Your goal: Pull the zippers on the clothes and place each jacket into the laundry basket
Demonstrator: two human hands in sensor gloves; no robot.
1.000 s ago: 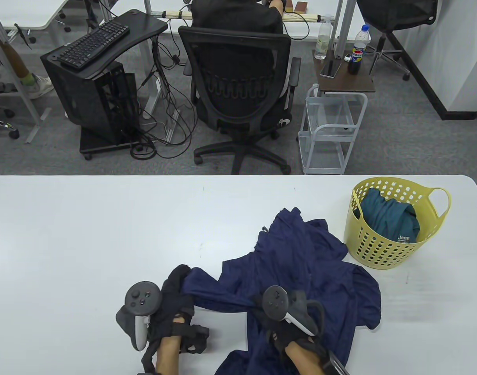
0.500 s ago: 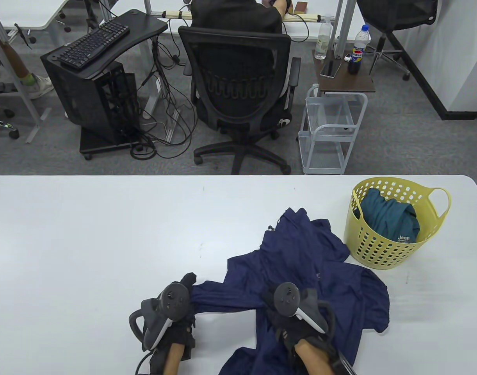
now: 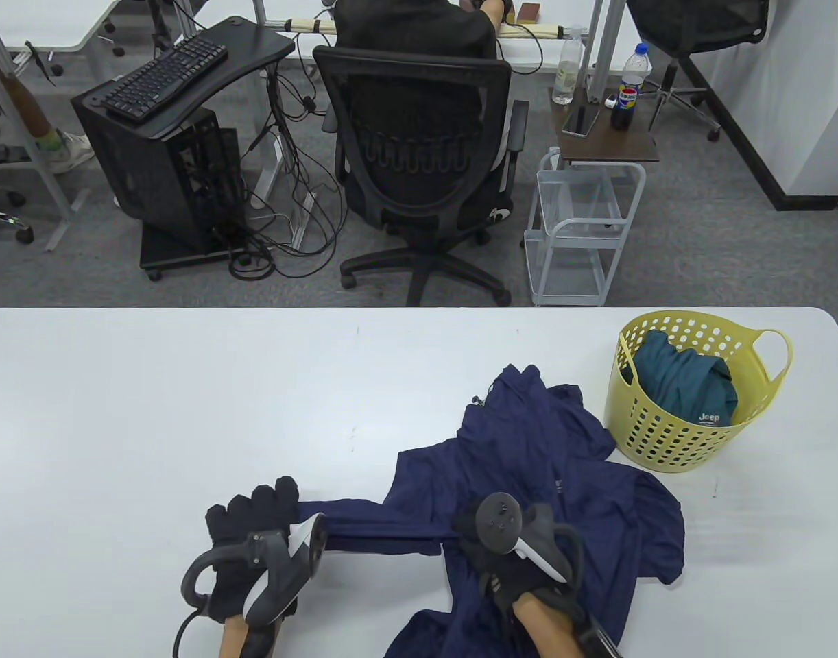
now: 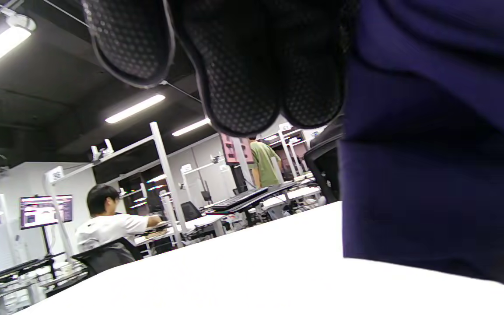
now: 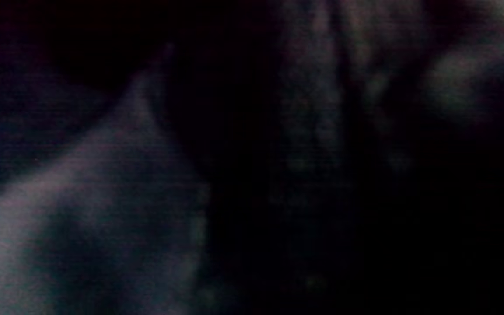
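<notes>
Table view: crumpled navy-blue fabric jacket (image 3: 529,480) lies on the white counter (image 3: 186,397), front right of centre, just beside the yellow perforated plastic laundry basket (image 3: 673,439), which already holds a teal garment (image 3: 683,387). Left hand (image 3: 254,528) has fingers curled round a taut strip of the jacket's edge, drawn out leftward; right hand (image 3: 508,555) presses down on the bunched cloth, though whether it pinches anything I cannot tell. Judgement: keep that strip tight and straight, anchor one end, and run the slider along without snagging fabric. Left wrist view: gloved fingertips (image 4: 239,87) close beside navy cloth, low over the counter. Right wrist view: dark, blurred; nothing readable.
</notes>
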